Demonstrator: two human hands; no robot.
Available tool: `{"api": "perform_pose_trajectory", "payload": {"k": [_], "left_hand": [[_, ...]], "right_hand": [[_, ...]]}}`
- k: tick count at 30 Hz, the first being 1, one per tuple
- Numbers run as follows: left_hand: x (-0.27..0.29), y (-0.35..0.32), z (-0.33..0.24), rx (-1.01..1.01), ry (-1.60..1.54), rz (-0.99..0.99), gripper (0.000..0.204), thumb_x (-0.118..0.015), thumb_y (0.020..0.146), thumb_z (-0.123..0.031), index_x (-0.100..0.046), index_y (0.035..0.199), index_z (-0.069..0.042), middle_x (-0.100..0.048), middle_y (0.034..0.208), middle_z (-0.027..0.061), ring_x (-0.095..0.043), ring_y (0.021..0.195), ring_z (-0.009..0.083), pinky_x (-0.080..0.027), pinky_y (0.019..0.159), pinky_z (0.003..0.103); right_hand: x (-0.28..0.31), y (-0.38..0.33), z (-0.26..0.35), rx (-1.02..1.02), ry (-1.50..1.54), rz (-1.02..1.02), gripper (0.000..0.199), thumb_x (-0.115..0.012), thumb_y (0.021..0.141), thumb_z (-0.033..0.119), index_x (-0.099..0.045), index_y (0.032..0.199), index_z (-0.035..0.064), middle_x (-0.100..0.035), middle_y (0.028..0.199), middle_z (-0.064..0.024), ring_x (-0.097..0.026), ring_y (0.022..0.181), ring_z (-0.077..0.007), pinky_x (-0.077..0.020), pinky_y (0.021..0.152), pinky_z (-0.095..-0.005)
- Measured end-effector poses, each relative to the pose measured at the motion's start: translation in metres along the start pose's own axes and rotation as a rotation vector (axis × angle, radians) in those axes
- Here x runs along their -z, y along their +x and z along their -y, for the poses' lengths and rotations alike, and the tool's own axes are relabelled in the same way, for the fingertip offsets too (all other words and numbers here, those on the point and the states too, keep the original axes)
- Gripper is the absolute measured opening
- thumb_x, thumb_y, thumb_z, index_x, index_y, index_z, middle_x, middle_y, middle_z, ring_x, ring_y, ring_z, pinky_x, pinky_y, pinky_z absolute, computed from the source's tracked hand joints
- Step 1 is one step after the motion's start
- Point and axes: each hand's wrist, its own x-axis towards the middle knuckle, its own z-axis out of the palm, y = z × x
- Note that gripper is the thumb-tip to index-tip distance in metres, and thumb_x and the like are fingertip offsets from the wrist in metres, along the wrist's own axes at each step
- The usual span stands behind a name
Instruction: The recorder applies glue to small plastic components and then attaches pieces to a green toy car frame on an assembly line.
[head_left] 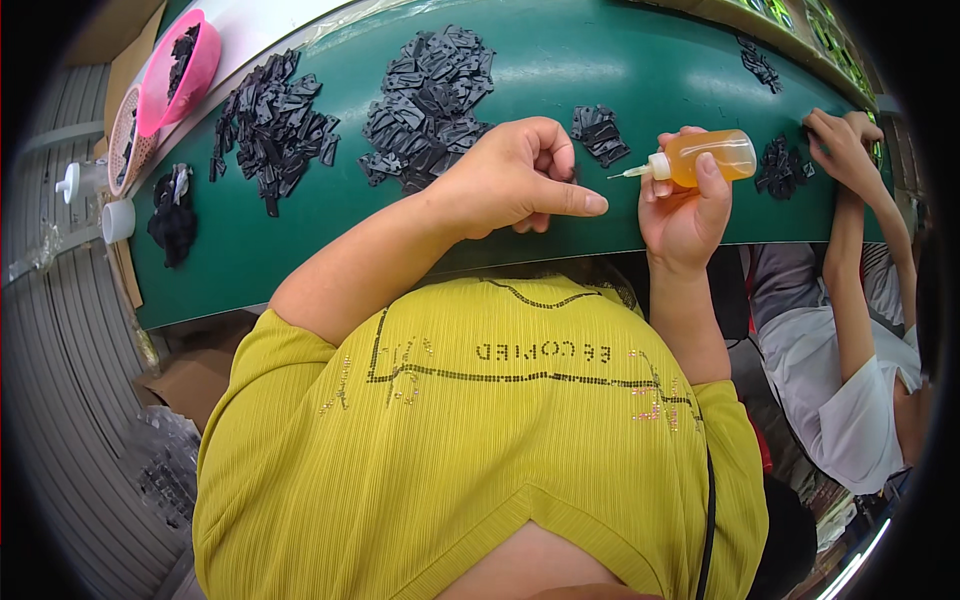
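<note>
In my right hand [690, 215] is a clear squeeze bottle [715, 158] of amber liquid, lying nearly level. Its white cap carries a thin needle tip that points left, toward my left hand [525, 180]. The fingers of that hand are curled, with the thumb stretched out to the right. A bit of something dark shows by the fingertips, mostly hidden. Behind my left hand lies a big heap of small flat black plastic pieces [430, 95]. A smaller pile of black pieces [600, 133] sits just beyond the needle tip.
Another heap of black pieces [270, 125] lies on the green tabletop [545, 60] at left, beside a black cloth [172, 215]. A pink basket [195, 65] stands at the far left edge. At right, a co-worker's hands [845, 140] reach over the table near a small black pile [780, 168].
</note>
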Motion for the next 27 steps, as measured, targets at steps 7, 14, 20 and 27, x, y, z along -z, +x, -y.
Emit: {"api": "perform_pose_trajectory", "payload": {"k": [7,14,20,27], "left_hand": [[-0.001,0.003,0.006,0.002,-0.205,-0.066,0.020,-0.067,0.081,-0.006,-0.055,0.096,0.000,-0.060,0.075,0.0046,-0.060,0.057,0.0112,-0.047,0.045,0.022],[0.005,-0.005,0.002,0.024,0.016,-0.086,0.026,-0.062,0.085,-0.006,-0.060,0.109,0.002,-0.061,0.079,0.0045,-0.060,0.057,0.0096,-0.049,0.048,0.021],[0.022,-0.022,-0.009,-0.065,-0.090,-0.104,0.022,-0.064,0.084,-0.007,-0.058,0.104,0.002,-0.062,0.079,0.0072,-0.063,0.061,0.0120,-0.052,0.051,0.024],[0.132,-0.100,0.014,-0.352,-0.331,-0.935,0.032,-0.062,0.085,-0.006,-0.052,0.112,0.007,-0.061,0.095,0.0137,-0.063,0.070,0.0179,-0.055,0.059,0.028]], "right_hand": [[0.001,-0.001,0.000,0.010,0.002,-0.018,0.024,-0.055,0.085,0.015,-0.053,0.107,0.0060,-0.060,0.094,-0.0130,-0.053,0.059,-0.0169,-0.0443,0.049,-0.0289],[0.003,0.002,-0.009,-0.001,0.020,-0.022,0.028,-0.054,0.087,0.015,-0.049,0.113,0.0060,-0.055,0.108,-0.0095,-0.059,0.084,-0.0191,-0.0448,0.049,-0.0263],[0.026,0.005,-0.008,-0.017,0.058,-0.011,0.036,-0.051,0.091,0.024,-0.045,0.119,0.0004,-0.058,0.102,-0.0171,-0.049,0.063,-0.0105,-0.0412,0.053,-0.0217],[0.021,0.007,0.000,0.009,-0.010,0.097,0.037,-0.054,0.089,0.021,-0.046,0.117,-0.0021,-0.055,0.104,-0.0163,-0.050,0.061,-0.0122,-0.0436,0.051,-0.0223]]}}
